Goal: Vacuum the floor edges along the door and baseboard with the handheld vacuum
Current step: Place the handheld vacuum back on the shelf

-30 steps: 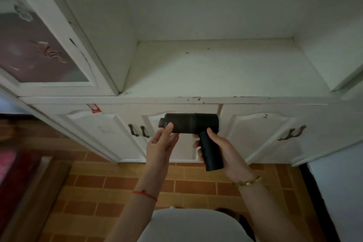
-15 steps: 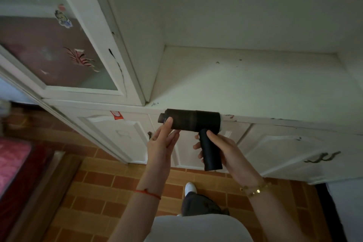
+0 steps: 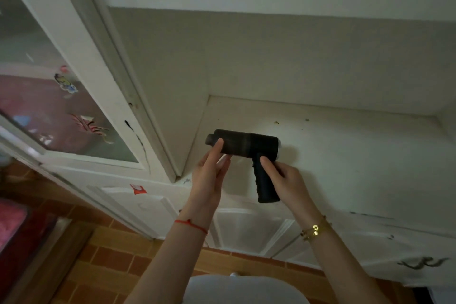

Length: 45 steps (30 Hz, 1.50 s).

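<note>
A black handheld vacuum (image 3: 246, 145), pistol-shaped with a short round barrel, is held level in front of a white cabinet's open shelf (image 3: 345, 145). My right hand (image 3: 286, 181) wraps the grip under the barrel. My left hand (image 3: 212, 168) touches the barrel's front end near the small nozzle opening, fingers extended along its underside. The nozzle points left. The brown tiled floor (image 3: 118, 264) lies below; its edge under the cabinet doors is partly hidden by my arms.
A glass-fronted cabinet door (image 3: 49, 96) with stickers stands at the left. White lower cabinet doors (image 3: 249, 232) with dark metal handles (image 3: 422, 263) run beneath the shelf. A red cloth-covered object (image 3: 14, 224) sits at the lower left by a wooden plank.
The view has tilted up and closer to the cabinet, so the vacuum now appears against the shelf instead of the lower doors. Both hands keep the same hold.
</note>
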Each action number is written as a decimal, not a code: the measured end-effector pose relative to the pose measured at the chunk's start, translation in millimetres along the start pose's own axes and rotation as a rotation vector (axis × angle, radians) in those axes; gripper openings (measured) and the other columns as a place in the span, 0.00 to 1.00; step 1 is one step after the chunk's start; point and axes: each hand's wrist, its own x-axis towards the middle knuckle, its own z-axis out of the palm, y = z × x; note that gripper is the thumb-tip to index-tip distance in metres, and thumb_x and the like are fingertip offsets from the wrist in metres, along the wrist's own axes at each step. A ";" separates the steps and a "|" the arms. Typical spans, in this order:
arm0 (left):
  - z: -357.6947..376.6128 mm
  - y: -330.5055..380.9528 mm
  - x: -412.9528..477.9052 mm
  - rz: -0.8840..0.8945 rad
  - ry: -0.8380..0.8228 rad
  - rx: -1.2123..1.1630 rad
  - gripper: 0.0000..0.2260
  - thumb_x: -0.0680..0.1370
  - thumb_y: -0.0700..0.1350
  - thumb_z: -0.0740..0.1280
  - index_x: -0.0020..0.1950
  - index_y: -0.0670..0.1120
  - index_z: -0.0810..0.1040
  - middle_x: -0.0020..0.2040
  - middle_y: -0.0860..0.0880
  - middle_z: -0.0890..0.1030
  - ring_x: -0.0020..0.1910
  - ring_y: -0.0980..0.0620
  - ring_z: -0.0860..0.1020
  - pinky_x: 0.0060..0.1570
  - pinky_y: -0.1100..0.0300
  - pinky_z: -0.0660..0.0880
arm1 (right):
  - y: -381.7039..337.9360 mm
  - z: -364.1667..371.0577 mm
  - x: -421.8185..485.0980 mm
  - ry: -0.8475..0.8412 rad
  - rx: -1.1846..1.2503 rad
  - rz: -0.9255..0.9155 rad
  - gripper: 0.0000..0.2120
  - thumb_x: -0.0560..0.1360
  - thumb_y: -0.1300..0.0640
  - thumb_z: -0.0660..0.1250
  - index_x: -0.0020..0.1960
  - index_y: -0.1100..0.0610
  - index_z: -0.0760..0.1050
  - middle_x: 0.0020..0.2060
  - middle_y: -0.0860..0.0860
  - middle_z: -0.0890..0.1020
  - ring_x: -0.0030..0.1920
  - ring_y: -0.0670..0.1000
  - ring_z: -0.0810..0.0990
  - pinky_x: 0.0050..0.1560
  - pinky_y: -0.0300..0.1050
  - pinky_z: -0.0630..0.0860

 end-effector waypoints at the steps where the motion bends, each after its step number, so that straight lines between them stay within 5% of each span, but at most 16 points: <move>1: 6.2 3.7 9.7 0.002 -0.013 -0.022 0.13 0.78 0.50 0.68 0.62 0.49 0.79 0.59 0.48 0.84 0.60 0.54 0.82 0.66 0.59 0.72 | -3.4 -1.4 11.7 0.000 -0.007 -0.001 0.18 0.75 0.41 0.66 0.43 0.56 0.82 0.35 0.48 0.86 0.36 0.47 0.85 0.35 0.35 0.78; 7: 30.0 19.7 71.1 -0.020 0.015 -0.199 0.14 0.82 0.45 0.61 0.66 0.43 0.75 0.58 0.46 0.81 0.61 0.48 0.79 0.68 0.55 0.70 | -21.0 -4.5 86.7 0.036 -0.095 -0.015 0.22 0.76 0.40 0.65 0.43 0.58 0.82 0.38 0.52 0.86 0.38 0.49 0.85 0.39 0.39 0.80; 12: 33.9 32.7 113.9 -0.067 0.060 -0.354 0.11 0.80 0.40 0.56 0.59 0.40 0.74 0.60 0.41 0.76 0.67 0.41 0.74 0.72 0.52 0.66 | -28.1 6.3 137.6 0.133 -0.222 -0.034 0.23 0.75 0.40 0.66 0.30 0.56 0.76 0.28 0.46 0.79 0.25 0.37 0.76 0.23 0.27 0.66; 18: 28.0 43.7 150.9 -0.083 0.083 -0.341 0.11 0.79 0.41 0.56 0.56 0.41 0.76 0.59 0.42 0.76 0.69 0.44 0.73 0.73 0.53 0.64 | -33.6 26.3 186.7 0.110 -0.323 -0.004 0.26 0.76 0.39 0.64 0.31 0.59 0.71 0.28 0.51 0.75 0.28 0.47 0.73 0.23 0.33 0.65; 23: 28.0 47.4 177.1 -0.082 0.111 -0.352 0.10 0.80 0.41 0.58 0.57 0.43 0.75 0.50 0.46 0.77 0.56 0.49 0.75 0.64 0.57 0.68 | -36.5 38.9 215.0 0.111 -0.360 0.018 0.27 0.77 0.40 0.64 0.27 0.55 0.62 0.24 0.51 0.69 0.25 0.48 0.68 0.17 0.31 0.60; 27: 25.5 47.5 188.4 -0.086 0.136 -0.430 0.09 0.80 0.40 0.57 0.47 0.44 0.76 0.44 0.46 0.76 0.44 0.50 0.75 0.48 0.60 0.71 | -38.1 42.1 230.7 0.097 -0.470 0.012 0.28 0.78 0.40 0.62 0.26 0.54 0.59 0.23 0.51 0.66 0.25 0.48 0.66 0.25 0.38 0.62; 33: 24.9 45.4 198.5 -0.092 0.148 -0.455 0.10 0.80 0.41 0.55 0.46 0.44 0.75 0.45 0.46 0.76 0.45 0.50 0.75 0.51 0.59 0.71 | -34.7 43.5 243.7 0.110 -0.604 0.002 0.29 0.80 0.41 0.59 0.26 0.55 0.57 0.23 0.51 0.65 0.25 0.48 0.64 0.29 0.44 0.61; 38: 25.0 39.4 205.8 -0.101 0.145 -0.445 0.12 0.81 0.42 0.53 0.56 0.43 0.76 0.50 0.46 0.77 0.54 0.48 0.75 0.63 0.56 0.66 | -33.7 47.7 250.5 0.158 -0.624 0.003 0.29 0.79 0.41 0.61 0.26 0.55 0.58 0.23 0.51 0.66 0.25 0.48 0.64 0.26 0.39 0.59; 41: 23.9 37.6 206.0 -0.108 0.176 -0.432 0.19 0.82 0.42 0.53 0.71 0.40 0.70 0.65 0.43 0.76 0.68 0.45 0.72 0.70 0.55 0.63 | -35.2 50.6 252.0 0.188 -0.650 0.005 0.29 0.79 0.41 0.61 0.26 0.55 0.59 0.23 0.51 0.66 0.24 0.47 0.64 0.24 0.39 0.57; 45: 23.0 34.5 206.5 -0.106 0.192 -0.361 0.20 0.83 0.43 0.53 0.74 0.39 0.67 0.75 0.42 0.69 0.75 0.45 0.66 0.73 0.55 0.60 | -39.0 53.2 250.8 0.206 -0.699 0.019 0.27 0.79 0.41 0.60 0.27 0.55 0.60 0.24 0.51 0.66 0.25 0.47 0.64 0.25 0.41 0.57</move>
